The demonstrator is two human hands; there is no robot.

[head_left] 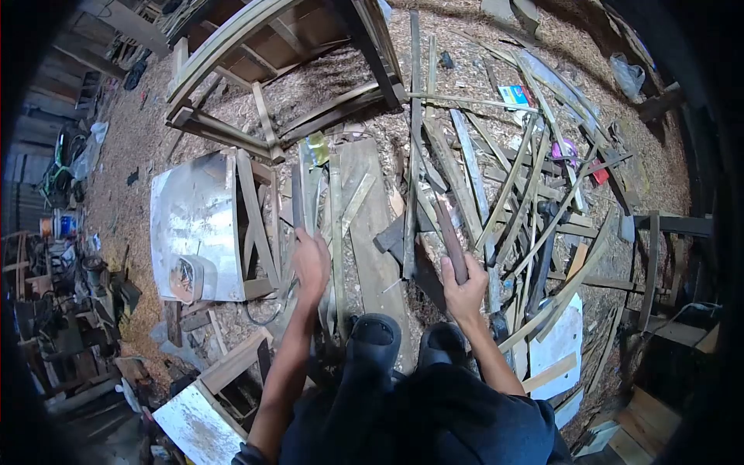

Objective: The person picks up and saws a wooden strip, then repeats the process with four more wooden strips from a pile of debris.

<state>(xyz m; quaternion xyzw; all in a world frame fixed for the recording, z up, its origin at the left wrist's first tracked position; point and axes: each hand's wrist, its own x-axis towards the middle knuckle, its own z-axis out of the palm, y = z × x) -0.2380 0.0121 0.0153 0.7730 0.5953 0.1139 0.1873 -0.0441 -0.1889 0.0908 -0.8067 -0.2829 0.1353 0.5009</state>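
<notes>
A narrow wooden strip (298, 203) is held upright-looking in the left hand (311, 263), whose fingers are wrapped tight around its lower end. It stands over the broad plank (370, 232) that lies lengthwise ahead of the two dark shoes (373, 337). An axe (434, 225) is gripped by the right hand (463, 291), fingers closed around the reddish handle, with the dark head (391, 236) resting low, just beside the plank.

For a clean cut, the strip would best be steadied against the plank, with the left hand kept well below the spot to be struck. Short, controlled strokes along the grain are judged safer than heavy ones, as the feet sit near the work.

To the right a heap of thin offcuts (527, 194) lies crisscrossed on sawdust (310, 93). To the left a metal sheet (194, 225) leans on a wooden frame (256, 225).
</notes>
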